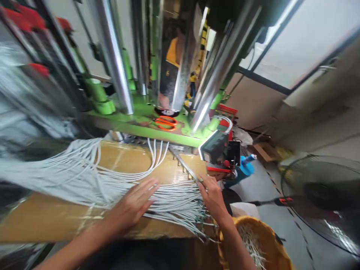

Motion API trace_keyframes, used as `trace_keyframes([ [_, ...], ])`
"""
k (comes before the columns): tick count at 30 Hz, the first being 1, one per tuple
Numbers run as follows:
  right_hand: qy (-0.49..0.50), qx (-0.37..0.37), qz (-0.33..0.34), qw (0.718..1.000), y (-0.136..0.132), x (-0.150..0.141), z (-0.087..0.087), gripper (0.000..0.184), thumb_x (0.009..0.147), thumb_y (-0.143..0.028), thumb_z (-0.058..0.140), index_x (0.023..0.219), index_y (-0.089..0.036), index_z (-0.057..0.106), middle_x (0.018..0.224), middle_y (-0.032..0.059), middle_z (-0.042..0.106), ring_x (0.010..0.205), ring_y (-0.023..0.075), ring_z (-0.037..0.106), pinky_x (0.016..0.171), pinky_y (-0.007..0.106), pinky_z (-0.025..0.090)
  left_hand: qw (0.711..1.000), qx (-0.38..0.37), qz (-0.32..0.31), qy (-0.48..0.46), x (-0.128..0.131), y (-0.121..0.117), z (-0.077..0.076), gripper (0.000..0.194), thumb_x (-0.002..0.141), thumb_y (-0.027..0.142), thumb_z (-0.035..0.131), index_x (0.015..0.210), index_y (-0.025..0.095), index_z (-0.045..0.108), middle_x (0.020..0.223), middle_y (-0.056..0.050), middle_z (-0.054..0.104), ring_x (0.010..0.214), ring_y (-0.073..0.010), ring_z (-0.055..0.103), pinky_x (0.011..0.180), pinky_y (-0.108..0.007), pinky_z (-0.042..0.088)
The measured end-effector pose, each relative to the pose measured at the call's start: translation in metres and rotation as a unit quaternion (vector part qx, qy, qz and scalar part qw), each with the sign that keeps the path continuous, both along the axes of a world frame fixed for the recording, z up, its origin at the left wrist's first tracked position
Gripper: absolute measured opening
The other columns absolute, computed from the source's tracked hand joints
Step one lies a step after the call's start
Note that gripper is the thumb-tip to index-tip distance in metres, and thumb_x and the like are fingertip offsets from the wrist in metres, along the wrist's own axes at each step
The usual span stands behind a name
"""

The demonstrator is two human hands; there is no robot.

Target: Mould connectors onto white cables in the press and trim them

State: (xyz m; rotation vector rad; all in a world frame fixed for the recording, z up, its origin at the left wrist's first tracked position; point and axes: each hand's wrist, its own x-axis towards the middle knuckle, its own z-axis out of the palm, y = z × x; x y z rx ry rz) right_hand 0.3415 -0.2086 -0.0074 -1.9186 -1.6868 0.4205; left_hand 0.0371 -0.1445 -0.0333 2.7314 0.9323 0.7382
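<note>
A thick spread of thin white cables (95,183) lies across the cardboard-covered bench (53,217). My left hand (137,200) rests flat on the bundle with its fingers stretched out. To the right, my right hand (212,195) is closed around the near end of a long, thin metal bar (184,165), close above the cable ends (201,217). That bar slants away toward the green machine base (135,129); its exact kind is unclear. Several white cables (153,157) curve from the bundle to the machine's front edge, where their ends are hidden.
Orange-handled scissors (165,123) lie on the machine base among upright metal columns (115,56). A dark box-shaped device (215,146) stands at the right. Below is a yellow bin (270,243) holding white scraps. A fan (320,198) stands at far right.
</note>
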Motion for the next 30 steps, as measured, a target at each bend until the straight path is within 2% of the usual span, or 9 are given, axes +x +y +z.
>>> trace_keyframes([
  [3, -0.053, -0.019, 0.088, 0.995, 0.029, -0.027, 0.001, 0.046, 0.086, -0.018, 0.047, 0.132, -0.018, 0.053, 0.127, 0.0120, 0.061, 0.117, 0.0270, 0.053, 0.103, 0.045, 0.039, 0.997, -0.007, -0.012, 0.076, -0.019, 0.003, 0.004, 0.040, 0.096, 0.024, 0.045, 0.135, 0.019, 0.049, 0.134, -0.010, 0.056, 0.127, -0.0238, 0.048, 0.109, -0.041, 0.036],
  [7, -0.097, -0.031, 0.138, 0.985, 0.041, -0.022, -0.003, 0.054, 0.083, -0.004, 0.037, 0.134, -0.015, 0.051, 0.128, 0.0120, 0.060, 0.116, 0.0243, 0.054, 0.100, 0.042, 0.043, 0.990, -0.012, -0.077, 0.121, -0.044, 0.001, 0.006, 0.073, 0.082, 0.040, 0.068, 0.144, 0.022, 0.036, 0.148, -0.013, 0.040, 0.135, -0.0296, 0.038, 0.112, -0.046, 0.032],
  [11, -0.114, -0.029, 0.162, 0.980, 0.066, -0.009, -0.001, 0.052, 0.085, -0.005, 0.034, 0.134, -0.011, 0.049, 0.122, 0.0147, 0.062, 0.113, 0.0247, 0.054, 0.098, 0.041, 0.044, 0.991, 0.052, -0.103, 0.069, -0.055, 0.003, -0.005, 0.045, 0.088, 0.020, 0.060, 0.132, 0.022, 0.051, 0.129, -0.011, 0.060, 0.125, -0.0275, 0.051, 0.109, -0.046, 0.038],
  [15, -0.123, -0.014, 0.168, 0.978, 0.075, -0.039, 0.014, 0.044, 0.091, -0.012, 0.032, 0.129, -0.009, 0.053, 0.125, 0.0173, 0.059, 0.111, 0.0265, 0.053, 0.099, 0.044, 0.041, 0.988, 0.057, -0.142, 0.028, -0.041, 0.020, -0.002, 0.030, 0.090, 0.010, 0.048, 0.117, 0.017, 0.060, 0.107, -0.011, 0.069, 0.106, -0.0223, 0.063, 0.097, -0.036, 0.049],
  [17, -0.109, -0.014, 0.207, 0.972, 0.060, -0.067, 0.023, 0.042, 0.092, -0.022, 0.042, 0.133, -0.013, 0.050, 0.125, 0.0127, 0.060, 0.111, 0.0241, 0.053, 0.098, 0.038, 0.042, 0.989, 0.000, -0.147, 0.002, -0.031, 0.028, 0.011, 0.028, 0.091, 0.008, 0.043, 0.111, 0.015, 0.062, 0.101, -0.010, 0.069, 0.099, -0.0188, 0.064, 0.091, -0.030, 0.050],
  [20, -0.134, -0.062, 0.287, 0.946, 0.027, -0.089, 0.031, 0.058, 0.086, -0.024, 0.054, 0.142, -0.017, 0.037, 0.107, 0.0078, 0.067, 0.092, 0.0216, 0.062, 0.080, 0.031, 0.049, 0.986, -0.135, -0.089, -0.047, -0.019, 0.035, 0.037, 0.025, 0.092, 0.016, 0.043, 0.102, 0.015, 0.067, 0.099, -0.009, 0.064, 0.094, -0.0174, 0.061, 0.086, -0.027, 0.048],
  [23, -0.248, -0.090, 0.222, 0.939, 0.006, -0.070, 0.034, 0.044, 0.084, -0.015, 0.049, 0.128, -0.018, 0.053, 0.090, 0.0063, 0.068, 0.076, 0.0225, 0.063, 0.068, 0.032, 0.046, 0.949, -0.310, -0.030, -0.057, -0.013, 0.042, 0.054, 0.025, 0.091, 0.027, 0.049, 0.093, 0.016, 0.070, 0.092, -0.006, 0.063, 0.085, -0.0166, 0.059, 0.079, -0.025, 0.045],
  [27, -0.331, -0.059, 0.126, 0.933, 0.002, -0.026, 0.037, 0.022, 0.086, -0.012, 0.045, 0.088, -0.021, 0.065, 0.083, 0.0056, 0.065, 0.079, 0.0223, 0.061, 0.072, 0.034, 0.043, 0.870, -0.491, 0.010, -0.044, -0.010, 0.051, 0.058, 0.030, 0.088, 0.037, 0.050, 0.086, 0.013, 0.067, 0.073, -0.002, 0.061, 0.065, -0.0147, 0.055, 0.060, -0.023, 0.041],
  [30, -0.325, 0.008, 0.142, 0.935, 0.001, -0.016, 0.033, 0.021, 0.085, -0.018, 0.052, 0.102, -0.019, 0.064, 0.099, 0.0095, 0.066, 0.095, 0.0263, 0.060, 0.085, 0.040, 0.042, 0.823, -0.563, 0.031, -0.068, -0.011, 0.055, 0.052, 0.033, 0.086, 0.043, 0.049, 0.090, 0.013, 0.063, 0.070, -0.001, 0.059, 0.056, -0.0132, 0.052, 0.051, -0.022, 0.036],
])
